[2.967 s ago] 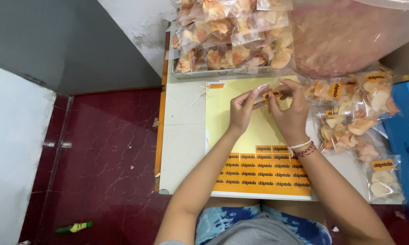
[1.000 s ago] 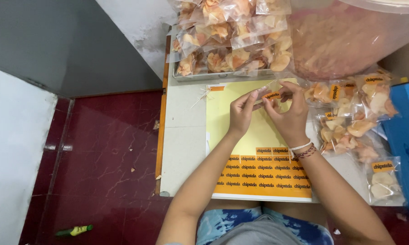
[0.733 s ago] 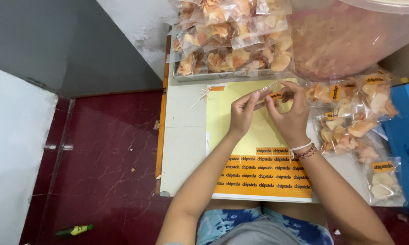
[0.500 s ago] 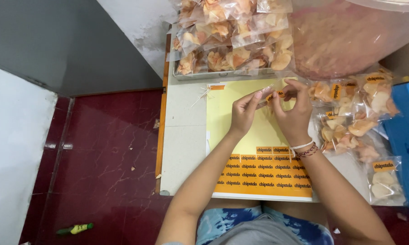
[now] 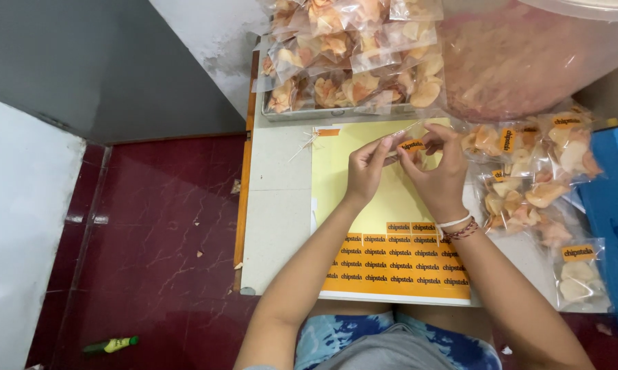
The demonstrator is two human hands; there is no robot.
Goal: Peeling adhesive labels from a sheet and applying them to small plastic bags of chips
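Both hands (image 5: 408, 164) pinch orange sticker (image 5: 411, 145); chip bags (image 5: 528, 178) right, tray (image 5: 336, 113) beyond

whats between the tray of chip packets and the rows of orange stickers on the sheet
In the head view, the peeled, bare yellow part of the sticker sheet, with both hands above it: left hand and right hand.

Both hands (image 5: 406, 171) raised together, fingertips pinched, forearms extended.
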